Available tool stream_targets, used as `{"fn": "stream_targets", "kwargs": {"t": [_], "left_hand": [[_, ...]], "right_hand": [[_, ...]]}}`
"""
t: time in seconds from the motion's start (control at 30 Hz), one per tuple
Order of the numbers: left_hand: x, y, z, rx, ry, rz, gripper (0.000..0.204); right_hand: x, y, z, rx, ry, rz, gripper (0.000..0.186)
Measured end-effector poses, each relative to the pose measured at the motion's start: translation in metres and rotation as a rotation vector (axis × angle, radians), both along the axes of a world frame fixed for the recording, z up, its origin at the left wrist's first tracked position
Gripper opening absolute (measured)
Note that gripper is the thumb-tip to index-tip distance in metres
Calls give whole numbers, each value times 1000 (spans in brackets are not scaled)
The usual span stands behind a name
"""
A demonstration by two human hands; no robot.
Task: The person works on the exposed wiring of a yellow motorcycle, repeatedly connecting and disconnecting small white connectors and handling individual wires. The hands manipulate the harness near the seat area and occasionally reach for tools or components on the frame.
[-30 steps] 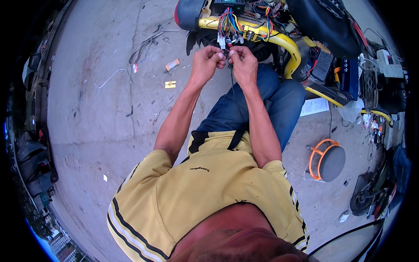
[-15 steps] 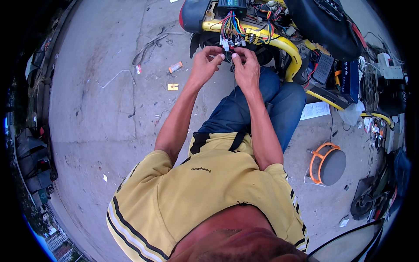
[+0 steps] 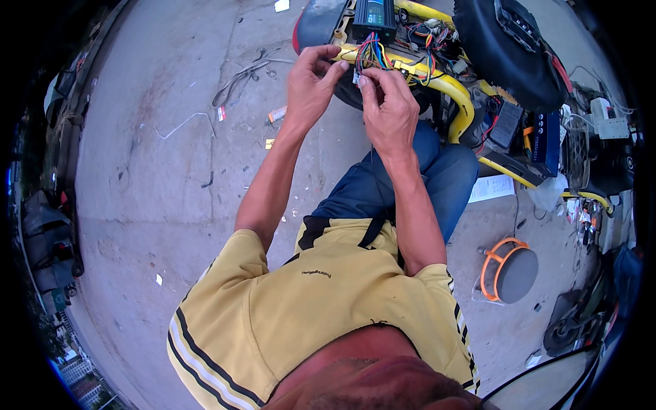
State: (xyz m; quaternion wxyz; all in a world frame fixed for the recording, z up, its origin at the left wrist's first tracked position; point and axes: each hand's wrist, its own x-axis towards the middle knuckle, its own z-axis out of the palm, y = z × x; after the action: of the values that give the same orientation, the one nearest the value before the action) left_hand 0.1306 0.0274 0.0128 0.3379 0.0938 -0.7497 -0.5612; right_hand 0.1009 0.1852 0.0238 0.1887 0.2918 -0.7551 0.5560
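- Up top, left hand point(image 3: 309, 85) and right hand point(image 3: 389, 109) pinch a small white connector point(image 3: 356, 78) on the coloured wire bundle point(image 3: 371, 55).
- White paper sheet point(image 3: 493, 188) lies under the yellow frame tube point(image 3: 451, 92).
- Orange-rimmed round lid point(image 3: 509, 272) sits on concrete.

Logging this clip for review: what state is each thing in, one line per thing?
Left hand: raised, fingertips pinching at the wires.
Right hand: raised, fingers closed on a small white connector.
Wires: exposed, loose coloured bundle over the yellow frame.
Black box: sitting in the open frame, wires coming out.
Seat: tipped up, underside showing.
Orange-rimmed round thing: lying on the ground.
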Motion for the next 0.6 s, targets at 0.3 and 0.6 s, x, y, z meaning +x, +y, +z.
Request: {"fn": "stream_targets", "kwargs": {"t": [0.3, 0.6], "left_hand": [[-15, -6, -10, -82, -17, 32, 19], [-20, -10, -14, 65, -26, -24, 18]], "right_hand": [[-58, 1, 47, 338, 482, -77, 12], [-86, -16, 49, 529, 657, 112, 12]]}}
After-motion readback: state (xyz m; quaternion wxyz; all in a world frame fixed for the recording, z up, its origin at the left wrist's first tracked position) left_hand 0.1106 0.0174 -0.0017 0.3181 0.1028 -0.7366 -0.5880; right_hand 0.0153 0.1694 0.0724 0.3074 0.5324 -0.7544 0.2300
